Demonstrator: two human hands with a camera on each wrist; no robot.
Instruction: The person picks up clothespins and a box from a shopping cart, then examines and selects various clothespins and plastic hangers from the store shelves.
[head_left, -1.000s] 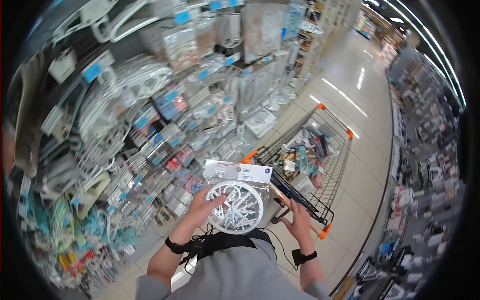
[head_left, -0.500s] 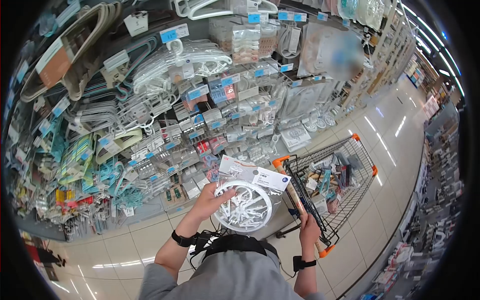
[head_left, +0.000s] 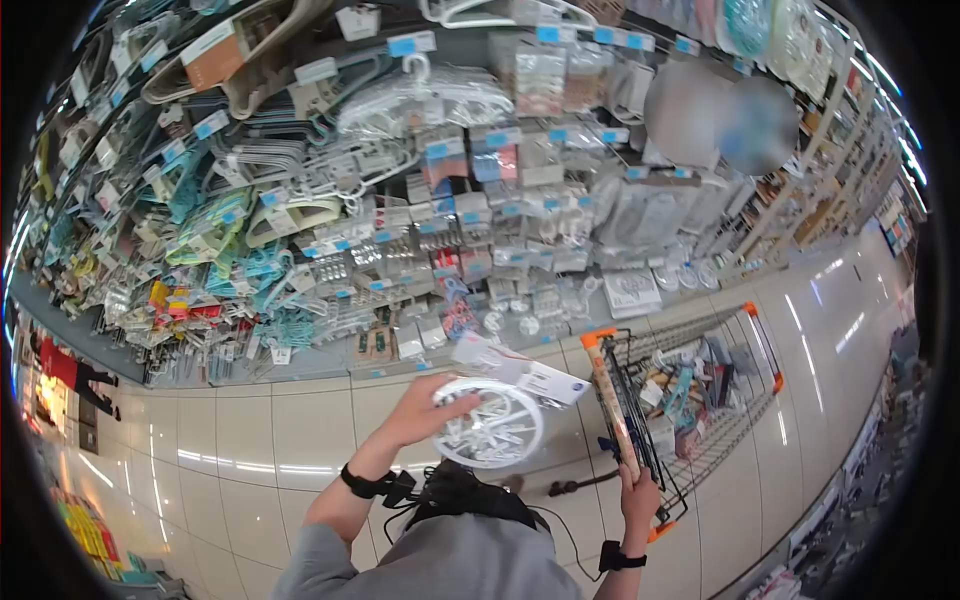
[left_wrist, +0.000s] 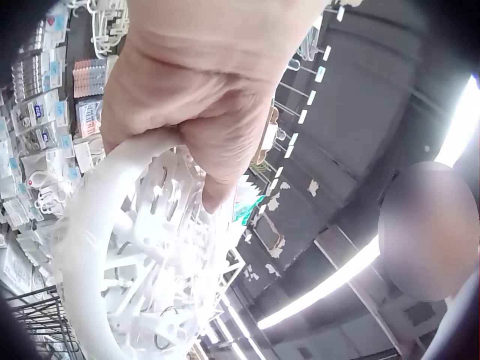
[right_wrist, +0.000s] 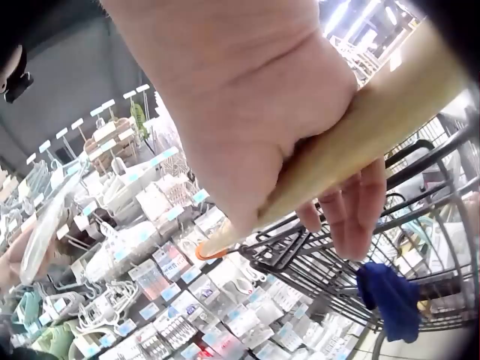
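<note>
Shelf wall (head_left: 310, 368): biggest thing in view, runs across the top of the head view, full of packaged goods, hangers and blue price tags. White hangers (head_left: 425, 105) in clear wrap hang near its upper middle. Pale tiled floor (head_left: 225, 510) below, with light streaks reflected on it.

Cart (head_left: 725, 440): black wire with orange corners, on the person's right, mixed small goods inside. Grey shirt (head_left: 460, 565) at bottom centre. Someone in a red top (head_left: 60, 370) stands far off at the left edge.

White ring pack (head_left: 490, 430): round white ring with a cluster of white clips inside, clear wrap, printed header card (head_left: 535, 380) on the shelf side, angled toward the cart. It's held up over the floor, between shirt and shelf wall, just left of the cart.

Left hand (head_left: 418, 410): holding the pack by the ring's edge, thumb over the near face. Other fingers are hidden behind it, so can't tell their exact spread.

Right hand (head_left: 640, 495): on the cart handle (head_left: 612, 415), near its lower end in the head view. Fingers loosely bent round the bar, tips showing past it.

Black band on each wrist. Smallest: blue cloth (right_wrist: 390, 300) hanging on the cart wire below the right fingers.
</note>
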